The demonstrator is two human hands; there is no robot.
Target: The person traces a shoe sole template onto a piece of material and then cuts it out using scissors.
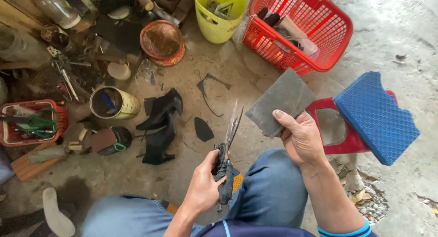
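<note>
Left hand (pixel 203 187) clenched round the taped handles of scissors (pixel 228 145), blades up and slightly parted. Right hand (pixel 299 136) pinches a grey rubber sheet (pixel 283 100) by its lower corner, just beside the blades, above the knee. Black boot (pixel 160 125) on the floor (pixel 255 68) (offcuts nearby), red basket (pixel 296 29) beyond.

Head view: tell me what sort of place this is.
Probably a cobbler's floor workspace: black high-heeled shoes lie on the concrete, the left hand holds scissors, and the right hand holds a grey sheet.
</note>
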